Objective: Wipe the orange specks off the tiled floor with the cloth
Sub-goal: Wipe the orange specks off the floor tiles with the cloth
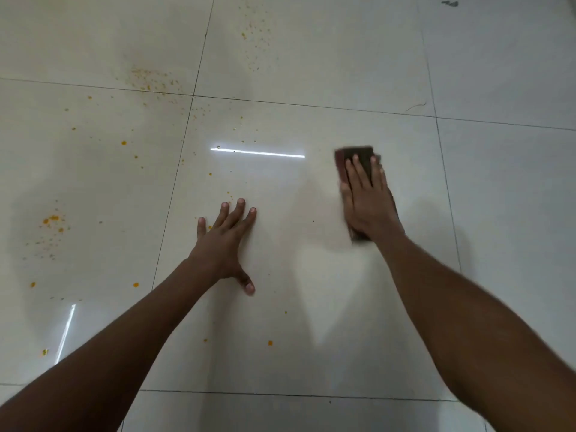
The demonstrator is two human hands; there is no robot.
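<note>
A dark brown folded cloth (358, 155) lies flat on the pale tiled floor (311, 275), right of centre. My right hand (366, 202) presses down on it with straight fingers; the cloth's far end and a near corner show beyond the hand. My left hand (226, 241) rests flat on the same tile, fingers spread, about a hand's width left of the cloth. Orange specks (51, 219) are scattered over the left tiles, with more specks (149, 81) farther back and single spots (270, 342) near my left forearm.
Dark grout lines (174, 188) cross the glossy floor. A bright light reflection (258, 153) streaks the middle tile. A small dark mark (450, 3) sits at the far right top. The tiles right of the cloth show no orange.
</note>
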